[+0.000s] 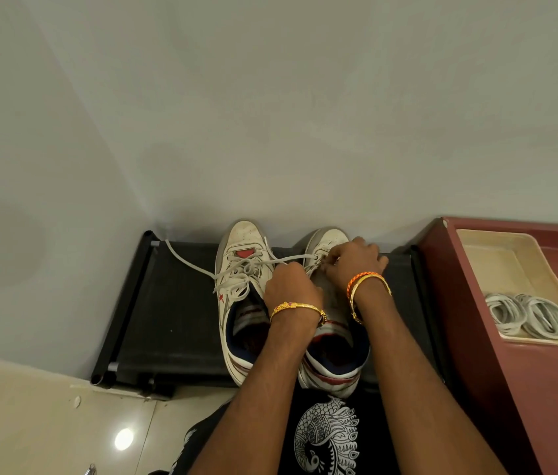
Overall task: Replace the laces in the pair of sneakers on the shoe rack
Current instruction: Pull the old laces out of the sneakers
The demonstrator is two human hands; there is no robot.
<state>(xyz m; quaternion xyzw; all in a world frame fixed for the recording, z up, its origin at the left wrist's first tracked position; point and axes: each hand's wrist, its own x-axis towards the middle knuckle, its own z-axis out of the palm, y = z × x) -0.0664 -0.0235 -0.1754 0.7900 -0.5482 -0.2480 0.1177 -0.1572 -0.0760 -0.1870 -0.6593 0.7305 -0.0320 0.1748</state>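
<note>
White leather sneakers sit side by side on the black shoe rack (174, 303), toes toward the grey wall (270, 114). My left hand (291, 286) hovers between the two shoes, its fingers curled down over the lace area; I seem to pinch a strand there, though the fingertips are hidden from me. My right hand (352, 260) is over the forefoot of the right sneaker (330, 241), fingers bent and pinching its lace (299, 257), which runs taut from that grip leftward across the left sneaker (241, 269). The left sneaker's own lace (188, 260) lies loose, one end trailing over the rack to its far left corner. Gold bangles ring both wrists, with an orange braided band (359, 278) on the right one. On the maroon table (527, 371) to my right, a cream tray (507, 255) holds two coiled bundles of white laces (529, 315), well apart from the shoes.
</note>
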